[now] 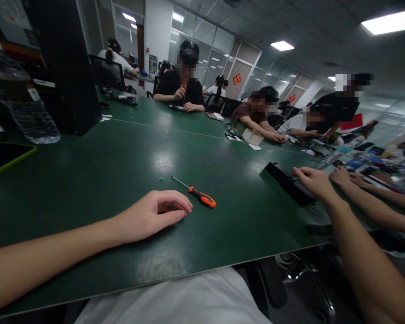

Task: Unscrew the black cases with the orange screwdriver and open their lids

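My left hand rests on the green table, its fingers loosely curved and apart from the thumb, with nothing in it. Just beyond its fingertips lies an orange and black screwdriver, its metal shaft pointing up and left. Over at the right, my right hand is at the upper edge of a black box-like object, with thumb and fingers pressed together there. What exactly the fingers pinch is too small to make out.
At the left are a green-edged phone, a plastic bottle and a tall black case. Another person's hand is close beyond my right hand. Across the table, a person holds a screwdriver. A small box and cables lie farther back.
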`<state>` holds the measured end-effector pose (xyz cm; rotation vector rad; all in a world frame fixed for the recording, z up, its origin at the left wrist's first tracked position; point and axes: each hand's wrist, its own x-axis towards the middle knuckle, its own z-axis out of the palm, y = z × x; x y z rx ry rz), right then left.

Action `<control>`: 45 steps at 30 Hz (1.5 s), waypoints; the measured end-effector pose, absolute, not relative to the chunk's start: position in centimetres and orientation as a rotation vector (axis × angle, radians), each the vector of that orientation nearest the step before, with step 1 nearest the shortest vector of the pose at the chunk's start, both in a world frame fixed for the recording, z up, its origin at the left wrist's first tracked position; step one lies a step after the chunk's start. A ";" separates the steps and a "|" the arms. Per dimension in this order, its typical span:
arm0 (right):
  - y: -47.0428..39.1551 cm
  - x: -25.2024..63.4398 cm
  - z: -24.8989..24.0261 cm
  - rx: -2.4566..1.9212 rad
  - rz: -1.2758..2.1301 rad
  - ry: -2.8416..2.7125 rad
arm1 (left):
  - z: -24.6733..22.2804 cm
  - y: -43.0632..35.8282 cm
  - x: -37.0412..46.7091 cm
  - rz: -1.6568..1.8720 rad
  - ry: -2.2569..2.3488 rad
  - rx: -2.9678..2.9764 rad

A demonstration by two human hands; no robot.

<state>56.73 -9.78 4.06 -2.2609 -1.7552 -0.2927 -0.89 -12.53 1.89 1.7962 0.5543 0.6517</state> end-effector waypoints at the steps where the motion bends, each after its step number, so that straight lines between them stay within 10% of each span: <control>1: -9.4 56.8 4.5 -2.292 -0.286 -1.736 | 1.9 -12.5 -0.9 0.652 0.552 1.791; 11: -2.3 52.3 7.2 -2.544 0.095 -2.020 | 1.9 -12.5 -0.9 0.698 0.635 1.769; 28: -11.3 20.1 9.0 -0.928 0.290 -2.874 | 1.4 -11.0 -1.8 1.305 0.820 1.555; 45: -11.9 24.9 7.8 -1.358 0.181 -2.926 | 2.1 -11.2 -1.5 0.947 0.996 2.189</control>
